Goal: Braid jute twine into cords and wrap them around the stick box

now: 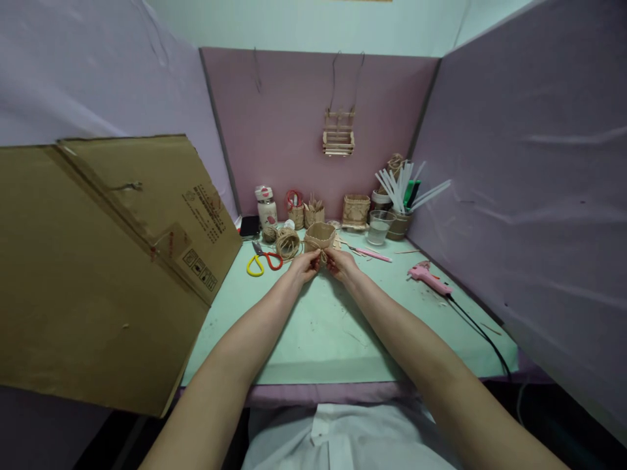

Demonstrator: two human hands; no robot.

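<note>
Both my hands meet at the front of a small burlap-brown basket point(320, 233) that stands on the pale green table. A twine bow point(322, 256) shows at its front, between my fingertips. My left hand point(307, 264) pinches the twine on the bow's left side. On the other side my right hand point(339, 262) has its fingers closed on the twine too. Just left of the basket lies a roll of twine point(287, 243), with scissors point(264, 261) with one yellow and one red handle beyond it. A pink craft knife point(371, 254) rests to the right.
At the right lies a pink glue gun point(430, 279) with a black cord. Along the back stand a cup of water point(379, 230), a pot of glue sticks point(400, 222), a woven box point(356, 210) and a white-capped jar point(266, 209). A large cardboard sheet point(112, 274) leans at the left.
</note>
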